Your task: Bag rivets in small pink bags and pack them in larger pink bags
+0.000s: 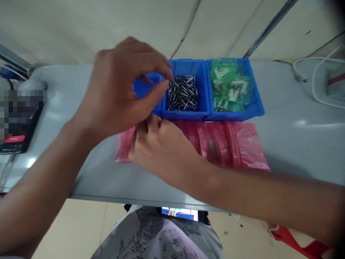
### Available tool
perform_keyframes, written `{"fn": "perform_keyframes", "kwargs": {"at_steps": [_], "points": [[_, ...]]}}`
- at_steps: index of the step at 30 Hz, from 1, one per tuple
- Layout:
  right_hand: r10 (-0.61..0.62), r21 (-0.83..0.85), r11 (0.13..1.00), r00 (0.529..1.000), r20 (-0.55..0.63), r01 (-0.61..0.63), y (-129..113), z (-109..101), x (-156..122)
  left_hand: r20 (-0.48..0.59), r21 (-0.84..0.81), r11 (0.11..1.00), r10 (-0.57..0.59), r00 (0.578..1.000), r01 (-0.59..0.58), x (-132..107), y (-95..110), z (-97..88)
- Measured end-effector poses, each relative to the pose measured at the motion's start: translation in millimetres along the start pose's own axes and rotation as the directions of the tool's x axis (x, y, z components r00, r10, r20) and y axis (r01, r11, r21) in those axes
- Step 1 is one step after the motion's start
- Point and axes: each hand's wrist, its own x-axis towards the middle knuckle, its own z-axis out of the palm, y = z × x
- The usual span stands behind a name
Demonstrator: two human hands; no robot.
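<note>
Blue plastic bins [185, 116]: three of them sit in a row on the grey table [285, 144], side by side and touching. The left hand covers most of the left one [145, 86].

Metal pins [183, 93]: lots of thin pins lie in a messy pile in the middle bin. They all stay inside it, near the two fingers of the left hand.

Left hand [121, 90]: it hangs over the table, just at the edge of the middle bin. The thumb and first finger are pinched close together, right by the pins. It looks like they might hold a pin, but from up here I can't tell. The other fingers curl in.

Right hand [164, 151]: it is below the bins and rests on the pink plastic bags [242, 144]. The fingers bend down onto the bags, and the hand hides the tips, so I can't tell if they grip one.

Pink bags: they lie in an overlapping row on the table, just in front of the bins.

Green plastic bags [229, 82]: they fill the right bin [256, 109], with small white parts [233, 94] inside them.

Table edges: a black device [24, 140] on the left is partly blurred. White cables [318, 72] lie on the right.

Below the table: the person's patterned shirt [156, 237] shows, with a bright phone screen [179, 214] above it. A red strap [296, 241] lies on the tan floor [70, 226].
</note>
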Motion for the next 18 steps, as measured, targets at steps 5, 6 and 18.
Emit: {"fn": "perform_keyframes", "kwargs": {"at_steps": [5,6,18], "points": [[0.029,-0.003,1.0,0.999,0.043,-0.029,-1.0,5.3,7.5,0.157,0.006,0.996,0.085,0.984,-0.087,25.3,-18.6,19.9],[0.003,0.027,1.0,0.999,0.037,-0.004,-0.7,6.8,8.7,0.15,0.008,0.996,0.082,0.985,-0.084,20.3,-19.3,20.8],[-0.006,0.112,0.994,1.0,-0.008,0.007,4.2,12.4,7.3,-0.017,-0.03,0.998,-0.063,0.998,0.062,-32.1,-40.5,20.4]]}}
